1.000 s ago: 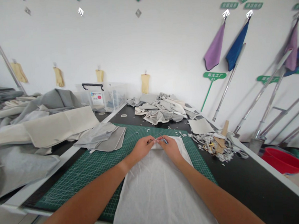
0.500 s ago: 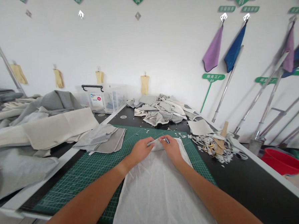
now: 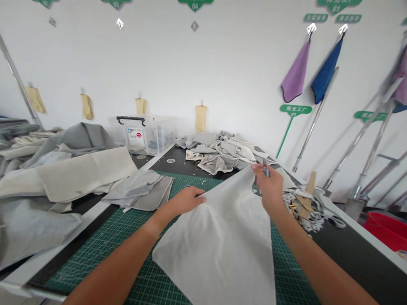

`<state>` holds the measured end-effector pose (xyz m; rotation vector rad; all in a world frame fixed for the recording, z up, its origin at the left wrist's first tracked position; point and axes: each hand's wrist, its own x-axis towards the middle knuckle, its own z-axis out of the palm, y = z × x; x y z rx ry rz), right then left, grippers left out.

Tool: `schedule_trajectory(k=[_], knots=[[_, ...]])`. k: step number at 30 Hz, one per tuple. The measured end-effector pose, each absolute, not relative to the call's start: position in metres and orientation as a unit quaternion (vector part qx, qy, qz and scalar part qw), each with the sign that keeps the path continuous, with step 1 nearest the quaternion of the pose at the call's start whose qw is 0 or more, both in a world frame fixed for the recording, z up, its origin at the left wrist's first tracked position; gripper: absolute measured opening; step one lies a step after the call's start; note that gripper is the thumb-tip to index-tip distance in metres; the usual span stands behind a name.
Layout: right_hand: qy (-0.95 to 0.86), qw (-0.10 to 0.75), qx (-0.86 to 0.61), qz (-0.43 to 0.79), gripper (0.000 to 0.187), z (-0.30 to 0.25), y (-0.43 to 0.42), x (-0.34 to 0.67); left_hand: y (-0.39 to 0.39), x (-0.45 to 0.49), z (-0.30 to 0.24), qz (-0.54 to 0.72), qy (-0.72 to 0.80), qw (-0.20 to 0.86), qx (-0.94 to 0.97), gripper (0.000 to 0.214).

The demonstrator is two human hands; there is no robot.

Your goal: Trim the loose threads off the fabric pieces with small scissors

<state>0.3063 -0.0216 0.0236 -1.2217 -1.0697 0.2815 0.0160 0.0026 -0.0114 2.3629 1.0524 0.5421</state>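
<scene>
A sheet of white fabric (image 3: 222, 242) hangs in front of me, lifted off the green cutting mat (image 3: 125, 229). My right hand (image 3: 270, 187) is raised and pinches the fabric's top corner, with a small blue-handled tool between its fingers. My left hand (image 3: 185, 201) grips the fabric's left edge lower down, just above the mat.
Folded grey and beige cloth (image 3: 71, 173) lies at the left. A heap of grey pieces (image 3: 220, 151) sits at the back, a clear plastic box (image 3: 144, 133) beside it. Scraps and offcuts (image 3: 305, 204) lie at the right, a red tub (image 3: 392, 231) beyond the table edge.
Both hands were together at the fabric's far edge on the mat. Now the right hand has risen up and right, lifting the fabric off the mat, and the hands have parted.
</scene>
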Motion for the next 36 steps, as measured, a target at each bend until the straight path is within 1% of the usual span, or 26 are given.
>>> schedule_trajectory(k=[3,6,12,15,20,24,26,31,36], knots=[[-0.438,0.733,-0.510,0.107,0.040,0.052,-0.028,0.324,0.000,0.002,0.003,0.210,0.383,0.268,0.859,0.032],[-0.435,0.765,-0.466,0.091,0.033,0.080,-0.041,0.341,-0.004,-0.012,0.011,0.229,0.390,0.273,0.849,0.032],[-0.452,0.791,-0.409,0.051,0.024,0.123,-0.071,0.371,-0.017,-0.034,0.030,0.261,0.389,0.302,0.831,0.038],[-0.453,0.793,-0.405,0.040,0.022,0.135,-0.081,0.383,-0.029,-0.040,0.045,0.310,0.385,0.322,0.807,0.039],[-0.429,0.807,-0.404,0.042,0.021,0.144,-0.094,0.401,-0.053,-0.045,0.070,0.382,0.369,0.377,0.758,0.037],[-0.417,0.818,-0.392,0.055,0.021,0.146,-0.102,0.412,-0.071,-0.052,0.087,0.358,0.315,0.462,0.748,0.039],[-0.417,0.817,-0.393,0.057,0.022,0.146,-0.104,0.415,-0.076,-0.054,0.092,0.347,0.299,0.485,0.745,0.039],[-0.426,0.811,-0.396,0.068,0.023,0.143,-0.109,0.418,-0.078,-0.054,0.092,0.380,0.334,0.446,0.739,0.041],[-0.437,0.795,-0.406,0.108,0.027,0.137,-0.111,0.423,-0.078,-0.053,0.090,0.398,0.320,0.482,0.712,0.049]])
